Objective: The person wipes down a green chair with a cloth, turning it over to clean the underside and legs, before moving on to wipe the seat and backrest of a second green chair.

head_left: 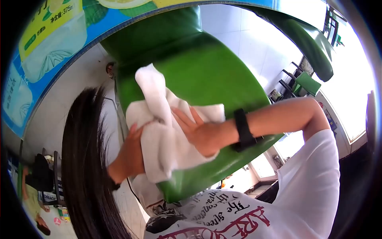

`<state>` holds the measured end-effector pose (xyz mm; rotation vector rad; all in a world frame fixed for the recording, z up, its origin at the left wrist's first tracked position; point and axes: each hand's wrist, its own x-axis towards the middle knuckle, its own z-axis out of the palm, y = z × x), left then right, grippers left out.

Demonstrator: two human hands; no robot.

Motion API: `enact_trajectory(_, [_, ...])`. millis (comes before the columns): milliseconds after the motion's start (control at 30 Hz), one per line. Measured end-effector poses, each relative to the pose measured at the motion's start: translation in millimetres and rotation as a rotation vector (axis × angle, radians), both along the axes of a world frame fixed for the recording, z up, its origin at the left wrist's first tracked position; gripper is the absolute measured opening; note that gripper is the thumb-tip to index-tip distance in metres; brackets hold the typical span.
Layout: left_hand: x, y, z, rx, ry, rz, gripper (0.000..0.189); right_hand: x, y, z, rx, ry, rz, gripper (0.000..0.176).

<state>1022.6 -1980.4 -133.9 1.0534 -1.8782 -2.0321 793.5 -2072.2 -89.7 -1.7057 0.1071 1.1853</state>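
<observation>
"What do we see in the head view?"

"We see a white cloth (157, 139) bunched on the green seat (207, 71). The right hand (202, 134) lies spread on it; the left hand (133, 153) touches its left side, apart from the right — we cannot tell whether it grips."

"What could go wrong?"

"We think the loose folds could slip or ruck up under uneven pressure, and the long hair (85, 159) could snag — it hangs just beside the left hand."
</observation>
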Motion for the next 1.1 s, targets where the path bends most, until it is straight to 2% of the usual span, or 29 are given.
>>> enact_trajectory(67, [2.9, 3.5, -35.2, -0.047, 0.036, 0.096, 0.071, 5.2, 5.4, -26.6, -0.027, -0.043, -0.042, 0.069])
enact_trajectory(167, [10.4, 4.6, -91.2, -0.16, 0.039, 0.16, 0.065, 1.4, 18.7, -72.3, 0.02, -0.161, -0.321, 0.076])
enact_trajectory(233, [12.3, 6.7, -130.4, -0.146, -0.001, 0.212, 0.062, -2.8, 27.4, -106.5, 0.056, -0.238, -0.514, 0.081])
enact_trajectory(267, [11.9, 7.9, -150.2, -0.12, -0.022, 0.235, 0.06, -5.6, 29.4, -125.6, -0.037, -0.263, -0.385, 0.089])
enact_trajectory(367, [8.7, 10.4, -204.1, -0.027, -0.095, 0.289, 0.056, 2.7, 22.5, -167.9, -0.044, -0.298, -0.434, 0.099])
enact_trajectory(400, [6.4, 12.9, -220.5, 0.008, -0.12, 0.306, 0.054, 4.9, 20.4, -180.0, 0.0, -0.283, -0.615, 0.099])
enact_trajectory(433, [5.2, 15.6, -234.1, 0.044, -0.144, 0.318, 0.053, 11.1, 14.0, -196.9, -0.067, -0.316, -0.462, 0.1])
enact_trajectory(467, [4.5, 16.2, -245.0, 0.073, -0.165, 0.329, 0.051, 15.1, 15.8, -220.1, -0.119, -0.304, -0.482, 0.1])
enact_trajectory(533, [6.7, 20.9, -256.6, 0.124, -0.198, 0.35, 0.049, 16.1, 30.8, -282.4, -0.221, -0.348, -0.585, 0.096])
enact_trajectory(567, [10.0, 19.4, -260.2, 0.141, -0.207, 0.356, 0.048, 23.6, 24.1, -286.2, -0.271, -0.402, -0.668, 0.092])
enact_trajectory(667, [16.3, 13.9, -258.0, 0.154, -0.23, 0.346, 0.044, 18.2, 14.8, -276.3, -0.129, -0.182, -0.629, 0.087])
enact_trajectory(733, [17.5, 9.6, -231.6, 0.083, -0.221, 0.327, 0.043, -6.7, 35.3, -282.1, -0.07, -0.179, -0.514, 0.085])
enact_trajectory(767, [16.2, 6.8, -205.0, 0.087, -0.137, 0.373, 0.042, -27.2, 48.6, -286.5, -0.025, -0.183, -0.449, 0.084])
enact_trajectory(800, [7.0, 2.2, -168.4, 0.307, 0.094, 0.609, 0.042, -50.2, 60.3, -286.1, 0.032, -0.185, -0.381, 0.083])
enact_trajectory(833, [9.1, -5.8, -128.7, 0.37, 0.151, 0.55, 0.047, -72.5, 66.6, -274.1, 0.091, -0.172, -0.337, 0.082])
enact_trajectory(867, [9.2, -11.7, -101.9, 0.009, 0.079, 0.368, 0.051, -64.6, 10.5, -184.1, 0.228, -0.044, -0.359, 0.072])
enact_trajectory(900, [12.9, -1.0, -90.8, -0.128, 0.096, 0.156, 0.053, -53.1, -50.2, -88.4, 0.35, 0.093, -0.379, 0.064])
enact_trajectory(967, [-0.3, -20.6, -19.5, -0.09, 0.133, -0.216, 0.05, -107.2, -60.1, -11.7, 0.206, 0.103, -0.09, 0.068])
enact_trajectory(1033, [-31.8, -19.0, 38.4, -0.045, 0.325, -0.256, 0.055, -119.4, -82.6, 80.1, 0.098, 0.297, -0.19, 0.073])
enact_trajectory(1067, [-47.0, -25.4, 60.9, -0.099, 0.406, -0.426, 0.056, -131.6, -79.9, 109.9, -0.031, 0.315, -0.194, 0.076])
enact_trajectory(1100, [-59.9, -24.4, 77.6, -0.134, 0.394, -0.394, 0.059, -139.4, -76.5, 129.8, -0.159, 0.334, -0.199, 0.08])
